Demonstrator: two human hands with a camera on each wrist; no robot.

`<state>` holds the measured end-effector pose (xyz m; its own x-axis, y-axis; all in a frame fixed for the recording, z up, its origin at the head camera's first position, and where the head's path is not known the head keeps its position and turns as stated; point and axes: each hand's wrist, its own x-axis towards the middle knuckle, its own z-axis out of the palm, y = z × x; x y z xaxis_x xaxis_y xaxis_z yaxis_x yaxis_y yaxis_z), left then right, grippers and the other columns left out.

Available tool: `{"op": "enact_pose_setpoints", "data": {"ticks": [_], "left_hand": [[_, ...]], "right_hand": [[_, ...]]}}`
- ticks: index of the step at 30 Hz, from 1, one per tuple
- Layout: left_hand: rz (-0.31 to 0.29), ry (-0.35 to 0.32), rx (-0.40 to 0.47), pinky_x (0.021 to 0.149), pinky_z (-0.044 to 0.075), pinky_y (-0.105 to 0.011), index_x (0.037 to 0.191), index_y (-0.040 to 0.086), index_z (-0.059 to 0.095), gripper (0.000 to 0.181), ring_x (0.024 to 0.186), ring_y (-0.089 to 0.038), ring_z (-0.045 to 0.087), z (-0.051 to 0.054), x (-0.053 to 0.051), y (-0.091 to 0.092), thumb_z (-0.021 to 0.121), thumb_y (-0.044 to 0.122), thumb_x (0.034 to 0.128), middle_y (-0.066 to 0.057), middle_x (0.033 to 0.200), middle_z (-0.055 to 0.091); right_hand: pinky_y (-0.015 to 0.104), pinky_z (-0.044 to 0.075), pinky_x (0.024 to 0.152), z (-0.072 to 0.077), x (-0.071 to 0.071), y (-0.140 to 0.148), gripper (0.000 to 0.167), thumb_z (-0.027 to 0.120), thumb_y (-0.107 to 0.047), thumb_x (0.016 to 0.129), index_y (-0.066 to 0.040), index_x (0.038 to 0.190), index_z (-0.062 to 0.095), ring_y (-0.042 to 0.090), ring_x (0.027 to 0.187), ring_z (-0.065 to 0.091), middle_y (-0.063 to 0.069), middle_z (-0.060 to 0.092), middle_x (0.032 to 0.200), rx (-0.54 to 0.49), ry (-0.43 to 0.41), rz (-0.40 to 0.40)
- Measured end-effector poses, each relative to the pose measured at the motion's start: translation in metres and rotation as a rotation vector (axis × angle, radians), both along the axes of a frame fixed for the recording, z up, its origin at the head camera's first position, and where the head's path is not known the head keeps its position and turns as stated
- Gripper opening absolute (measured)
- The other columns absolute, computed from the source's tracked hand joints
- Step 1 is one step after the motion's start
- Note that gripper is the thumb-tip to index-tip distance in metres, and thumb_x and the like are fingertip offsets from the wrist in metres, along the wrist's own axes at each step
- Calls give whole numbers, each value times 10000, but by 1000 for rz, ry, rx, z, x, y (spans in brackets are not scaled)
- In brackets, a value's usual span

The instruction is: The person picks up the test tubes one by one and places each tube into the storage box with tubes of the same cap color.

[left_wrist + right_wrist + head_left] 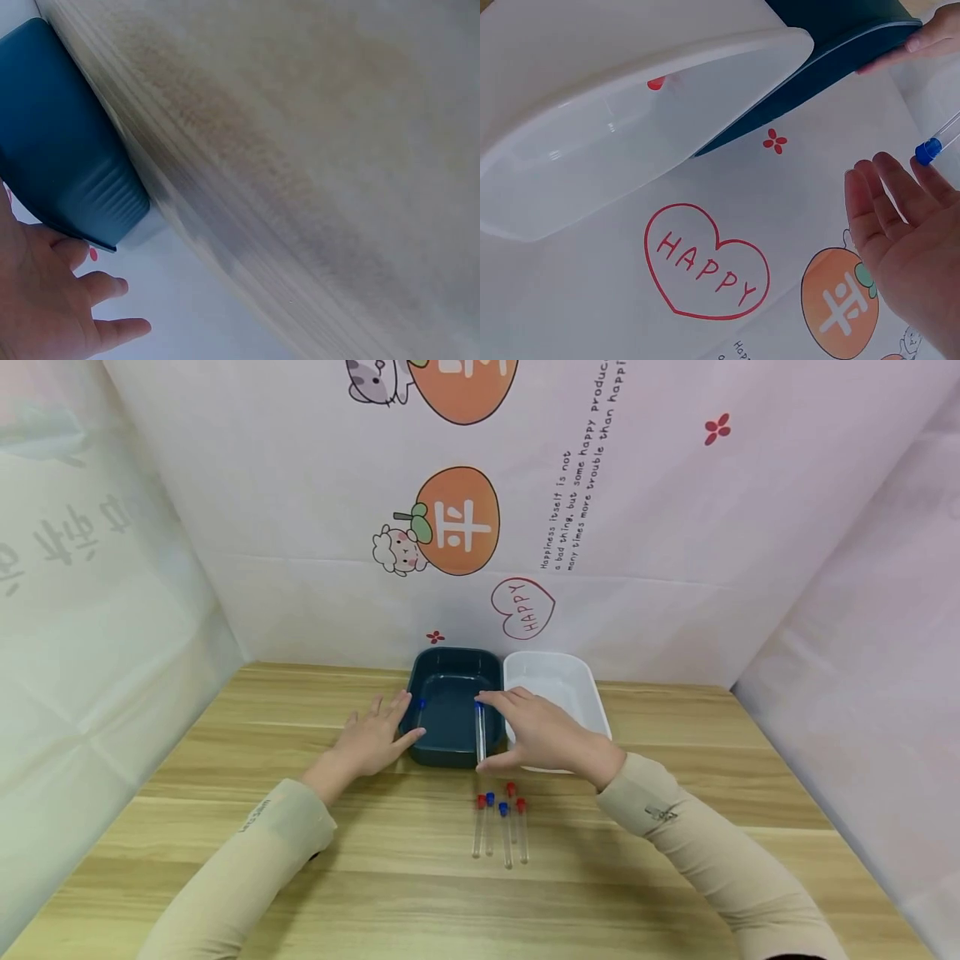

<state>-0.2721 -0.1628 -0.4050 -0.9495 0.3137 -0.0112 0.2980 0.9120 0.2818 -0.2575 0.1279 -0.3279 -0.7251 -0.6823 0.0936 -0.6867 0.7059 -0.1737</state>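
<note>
Squeeze lightly, right hand (538, 727) pinching the blue-capped tube (481, 735) end-to-end, left hand (370, 741) spread loose at the left rim of the dark tray (450, 706).

The sleeved left arm (240, 872) slants up from the lower left of the head view to the left grip (367, 742), fingers fanned, thumb apart. From the lower right, the right arm (723, 852) reaches the right grip (547, 737) near centre, thumb and forefinger curved in a wide pinch.

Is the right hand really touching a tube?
Touching. The head view shows the right hand pinching a tube by its two ends, thumb at the bottom.
</note>
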Motion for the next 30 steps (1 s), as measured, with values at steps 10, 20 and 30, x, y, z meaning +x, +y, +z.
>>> {"op": "enact_pose_setpoints", "data": {"ticks": [10,20,30], "left_hand": [[5,-9,-12,1145,98,-742,1660,103,108,821,1534,-452,86,-1,-2,-1,367,606,1066,-109,1703,114],[-9,-5,-25,1143,103,-744,1660,105,108,842,1532,-455,100,0,-4,-1,361,633,1055,-114,1702,130],[-10,-22,-36,1151,93,-735,1659,104,94,896,1538,-440,88,2,-4,-3,390,669,1030,-110,1702,123]], "right_hand": [[489,405,1125,-3,-20,-17,1008,801,-639,797,-64,1542,440,335,1367,481,164,509,1505,-16,23,-21],[472,440,1098,-14,-34,-31,1027,771,-688,792,-59,1537,447,330,1312,517,171,528,1488,26,54,-52],[466,429,1107,-23,-47,-39,1019,769,-678,803,-40,1530,449,329,1296,515,179,543,1471,54,86,-72]]}}
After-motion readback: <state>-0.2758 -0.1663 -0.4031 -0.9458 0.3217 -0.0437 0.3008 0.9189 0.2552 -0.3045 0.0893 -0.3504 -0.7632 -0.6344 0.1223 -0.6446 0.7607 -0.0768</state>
